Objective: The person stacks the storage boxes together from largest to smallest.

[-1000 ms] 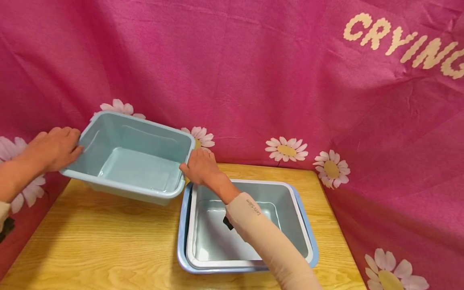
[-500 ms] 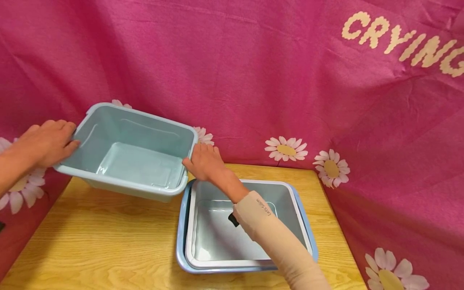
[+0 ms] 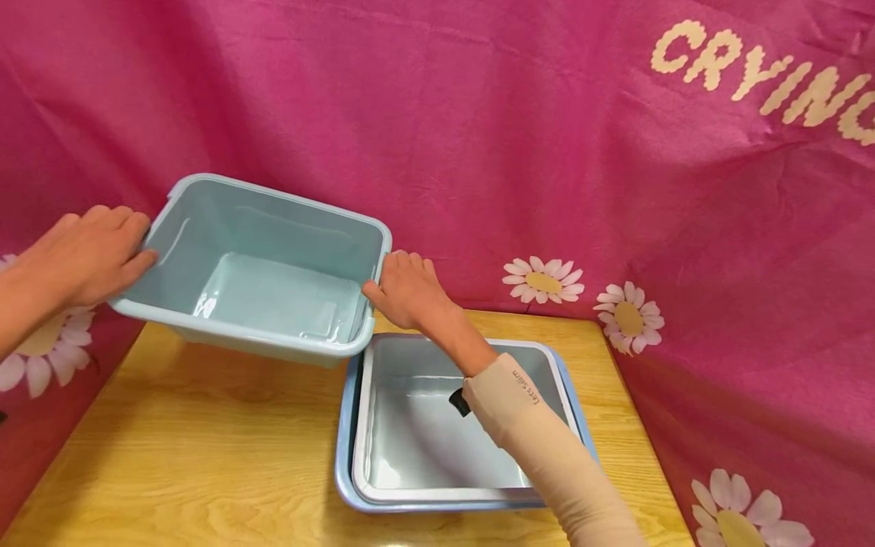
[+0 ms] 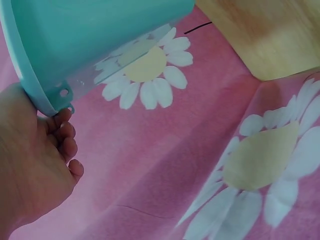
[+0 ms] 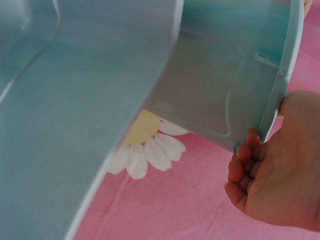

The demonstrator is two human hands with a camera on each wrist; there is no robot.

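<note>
A light teal rectangular plastic bin (image 3: 287,220) is held in the air above the left part of the table, its inside facing the head camera and its left side higher. My left hand (image 3: 92,254) grips its left rim, thumb over the edge. At the opposite end, my right hand (image 3: 413,292) holds the right rim, fingers curled under it. In the left wrist view, curled fingers (image 4: 67,140) hook beneath the rim. To the right stands a grey bin (image 3: 410,448) with a white rim, nested inside a blue bin (image 3: 345,463); my right forearm covers part of both.
Wooden table surface (image 3: 205,456) extends below the lifted bin. Pink cloth (image 3: 478,152) with daisies and lettering hangs close behind the table and along both sides. In the right wrist view, the grey bin's wall (image 5: 75,125) fills the near left.
Both hands have raised the teal bin; it has also shifted slightly right and away from the table. The nested grey and blue bins stay in place.
</note>
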